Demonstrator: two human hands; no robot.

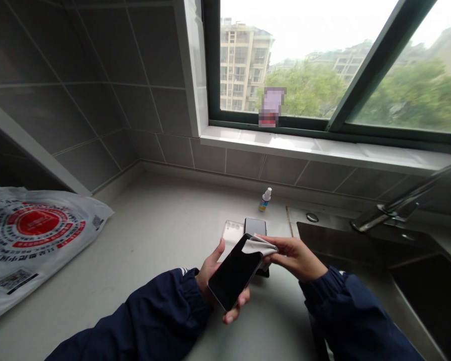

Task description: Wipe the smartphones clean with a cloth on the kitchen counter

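Head view has your left hand [209, 269] clamped round a black, flat, rectangular phone [231, 281] from underneath, thumb by the left edge, fingertips poking past the right. Your right hand [299, 256] is pinching a pale grey, zigzag-edged cloth [259, 246] that's draped over the phone's far end. So the phone's between your 2 hands, above the white worktop [146, 235], long axis slanting near-left to far-right. Left's got the near part; right is closer to the far right corner. Can't tell if any right fingers touch the screen. Beyond it, a small, white-capped spray bottle [264, 201] stands upright.
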